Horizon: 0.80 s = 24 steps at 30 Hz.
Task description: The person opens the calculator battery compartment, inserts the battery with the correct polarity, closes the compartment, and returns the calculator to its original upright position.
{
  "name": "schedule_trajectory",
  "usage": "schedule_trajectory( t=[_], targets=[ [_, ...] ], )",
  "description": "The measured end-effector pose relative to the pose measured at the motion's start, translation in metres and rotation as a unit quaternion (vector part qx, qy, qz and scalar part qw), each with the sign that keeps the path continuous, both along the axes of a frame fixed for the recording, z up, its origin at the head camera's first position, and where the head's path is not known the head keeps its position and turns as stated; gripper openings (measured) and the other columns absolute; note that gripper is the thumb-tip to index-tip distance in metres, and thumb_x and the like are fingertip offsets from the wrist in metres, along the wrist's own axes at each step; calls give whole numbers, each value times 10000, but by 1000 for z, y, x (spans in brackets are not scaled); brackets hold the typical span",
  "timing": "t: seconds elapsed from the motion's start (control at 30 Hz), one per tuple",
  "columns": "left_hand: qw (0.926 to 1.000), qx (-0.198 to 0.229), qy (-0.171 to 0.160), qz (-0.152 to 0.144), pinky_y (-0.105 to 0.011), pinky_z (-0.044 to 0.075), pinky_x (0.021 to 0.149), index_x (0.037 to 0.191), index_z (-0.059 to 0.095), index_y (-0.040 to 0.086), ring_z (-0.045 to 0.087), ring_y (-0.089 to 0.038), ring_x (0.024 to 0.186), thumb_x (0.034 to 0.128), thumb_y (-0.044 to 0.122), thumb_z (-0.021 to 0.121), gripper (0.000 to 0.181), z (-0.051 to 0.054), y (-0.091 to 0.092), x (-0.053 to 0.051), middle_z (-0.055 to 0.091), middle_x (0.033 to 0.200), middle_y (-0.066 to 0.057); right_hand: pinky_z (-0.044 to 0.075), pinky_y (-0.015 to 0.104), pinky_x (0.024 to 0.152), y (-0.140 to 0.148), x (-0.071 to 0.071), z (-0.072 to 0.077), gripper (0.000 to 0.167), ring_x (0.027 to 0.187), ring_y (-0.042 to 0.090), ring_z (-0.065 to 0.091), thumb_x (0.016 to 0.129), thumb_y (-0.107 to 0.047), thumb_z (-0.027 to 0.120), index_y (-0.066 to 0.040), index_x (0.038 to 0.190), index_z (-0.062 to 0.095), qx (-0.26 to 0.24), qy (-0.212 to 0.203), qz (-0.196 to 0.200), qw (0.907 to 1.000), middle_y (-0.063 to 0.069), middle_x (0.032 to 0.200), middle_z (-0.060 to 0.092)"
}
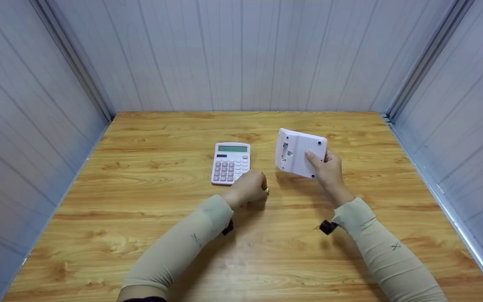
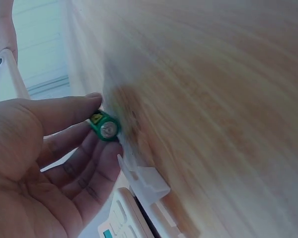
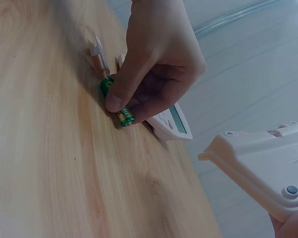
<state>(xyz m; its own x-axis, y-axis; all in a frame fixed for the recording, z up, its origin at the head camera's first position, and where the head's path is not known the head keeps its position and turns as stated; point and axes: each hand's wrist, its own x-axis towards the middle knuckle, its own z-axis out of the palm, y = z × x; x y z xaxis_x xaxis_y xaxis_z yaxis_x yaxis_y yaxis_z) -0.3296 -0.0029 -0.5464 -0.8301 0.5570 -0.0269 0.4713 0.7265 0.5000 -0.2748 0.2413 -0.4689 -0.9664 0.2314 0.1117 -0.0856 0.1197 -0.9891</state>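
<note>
My left hand (image 1: 247, 186) pinches a small green battery (image 2: 107, 128) between thumb and fingers, just above the table. In the right wrist view, the same battery (image 3: 125, 117) lies lengthwise under the thumb. My right hand (image 1: 330, 168) grips a white calculator (image 1: 302, 147) by its edge and holds it raised, back side toward me. Its battery slot (image 1: 284, 152) is uncovered. A small white plastic cover (image 2: 150, 183) rests on the table beside the left fingers. A second white calculator (image 1: 232, 157) lies face up, partly hidden behind the left hand.
All this is on a wood-grain table (image 1: 149, 176). Pale panelled walls (image 1: 241, 54) enclose the back and both sides. A dark wrist device (image 1: 328, 227) hangs below the right sleeve.
</note>
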Motion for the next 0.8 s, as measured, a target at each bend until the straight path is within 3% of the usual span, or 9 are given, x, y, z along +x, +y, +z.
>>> schedule_trajectory(
  t=[0.03,0.2,0.27,0.57,0.8],
  targets=[
    [9998,186,16,36,-292,528,610,746,750,156,607,-130,660,838,170,810,111,3,-1,2,698,715,56,657,230,810,0,0,0,338,953,72,751,1059,-117,702,75,1336,668,-36,14,-12,10000,139,1195,790],
    [9937,992,-332,391,-359,618,795,918,803,58,693,-183,812,946,136,805,83,52,-4,28,780,883,-45,651,219,806,1,1,3,341,943,52,745,1067,-133,694,67,1341,665,35,-24,-4,10000,113,1187,796],
    [9912,1167,-338,521,-370,628,840,999,806,29,714,-197,869,973,101,793,78,66,-4,35,797,955,-82,652,224,815,1,1,3,341,955,55,745,1070,-133,688,54,1354,662,88,-57,-6,9999,149,1234,784],
    [9812,1818,-108,645,-289,602,777,1033,809,41,700,-151,855,992,134,801,102,78,-4,37,804,970,-83,658,253,859,-1,1,6,370,1014,99,745,1073,-136,685,48,1392,644,32,-162,-30,9999,216,1324,739],
    [9747,2067,-284,806,-307,613,807,1080,794,39,706,-163,911,1011,152,787,133,82,-5,38,798,1035,-87,661,250,841,-1,1,6,358,977,81,747,1061,-117,697,59,1369,646,-162,-123,-55,9998,113,1209,772]
  ],
)
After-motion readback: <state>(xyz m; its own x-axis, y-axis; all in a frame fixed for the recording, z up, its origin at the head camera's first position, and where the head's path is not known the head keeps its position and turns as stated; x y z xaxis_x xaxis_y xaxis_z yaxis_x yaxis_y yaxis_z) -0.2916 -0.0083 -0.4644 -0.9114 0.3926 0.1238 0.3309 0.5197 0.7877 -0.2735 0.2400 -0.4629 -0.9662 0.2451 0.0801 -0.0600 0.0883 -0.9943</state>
